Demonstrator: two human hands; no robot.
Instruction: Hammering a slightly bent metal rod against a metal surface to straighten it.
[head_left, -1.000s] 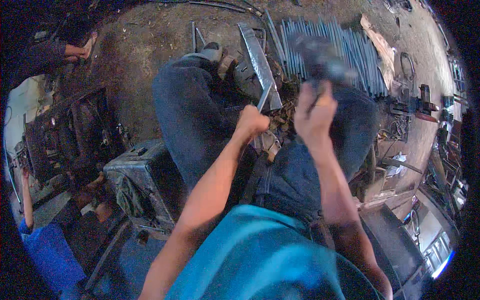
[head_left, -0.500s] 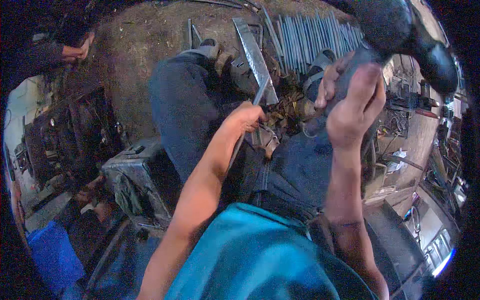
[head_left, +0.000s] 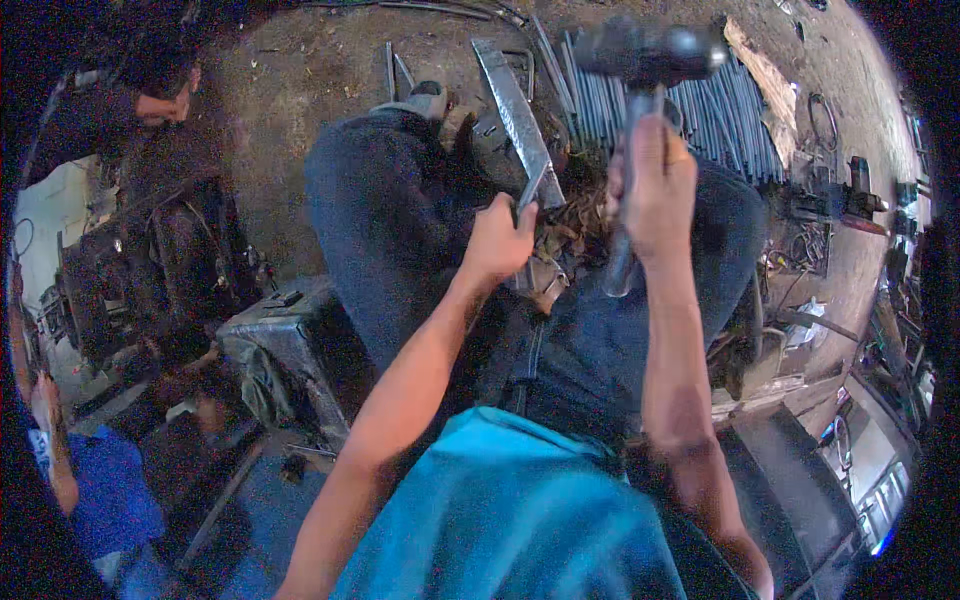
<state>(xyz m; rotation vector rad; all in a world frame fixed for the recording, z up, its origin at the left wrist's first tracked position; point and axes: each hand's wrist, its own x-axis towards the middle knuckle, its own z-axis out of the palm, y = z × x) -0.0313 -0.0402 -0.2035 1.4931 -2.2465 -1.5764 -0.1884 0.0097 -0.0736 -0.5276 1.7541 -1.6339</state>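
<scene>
My right hand (head_left: 662, 200) is closed round the handle of a hammer (head_left: 650, 52). Its dark, heavy head, slightly blurred, is in the air beyond my hand, and the handle's butt end sticks out below my fist. My left hand (head_left: 500, 240) grips a thin metal rod (head_left: 530, 190), its thumb pressed along it. The rod's far tip meets or overlaps the near end of a long flat metal strip (head_left: 512, 115); whether they touch I cannot tell. Dark scraps (head_left: 580, 225) lie between my legs, next to the strip's near end.
Many grey metal rods (head_left: 720, 125) lie in a row on the ground ahead. At the left stands a dark box (head_left: 285, 320). One person (head_left: 75, 130) is at the upper left, another in blue (head_left: 110, 490) at the lower left. Metal clutter (head_left: 860, 195) sits at the right.
The hammer has come down and to the left from high at the upper right, with my right hand. My left hand has turned on the rod and shifted slightly.
</scene>
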